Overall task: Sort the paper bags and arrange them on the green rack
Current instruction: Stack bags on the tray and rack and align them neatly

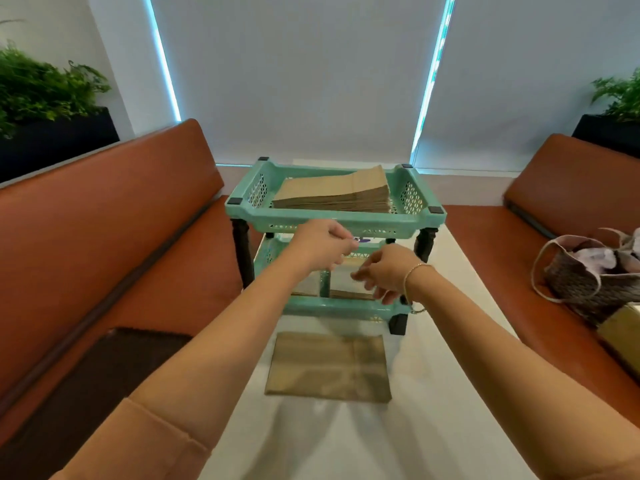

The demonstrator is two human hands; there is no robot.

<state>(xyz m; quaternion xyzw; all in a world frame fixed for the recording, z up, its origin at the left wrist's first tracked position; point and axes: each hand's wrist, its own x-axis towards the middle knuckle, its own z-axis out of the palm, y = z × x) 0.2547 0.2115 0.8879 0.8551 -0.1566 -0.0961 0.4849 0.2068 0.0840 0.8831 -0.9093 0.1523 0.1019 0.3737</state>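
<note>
A green rack [349,221] with two tiers stands on a white tabletop [433,427], between two orange benches [114,216]. Its top tier holds a stack of brown bags [337,194], lying flat and fanned toward the near edge. More bags [341,280] lie in the lower tier, partly hidden by the hands. A single flat bag [329,367] lies on the tabletop just in front of the rack, apart from it.

Both arms reach toward the gap between the tiers. The left hand [320,244] is at the front rim of the top tier, fingers curled with their tips drawn together; whether that grip pinches anything I cannot tell. The right hand [384,271], with a bracelet [412,282] at the wrist, hangs over the lower tier with fingers loosely spread and pointing down, holding nothing visible.

A woven handbag [588,275] sits on the right bench. A dark mat [114,375] lies on the left bench. Potted plants [38,88] stand behind both benches
</note>
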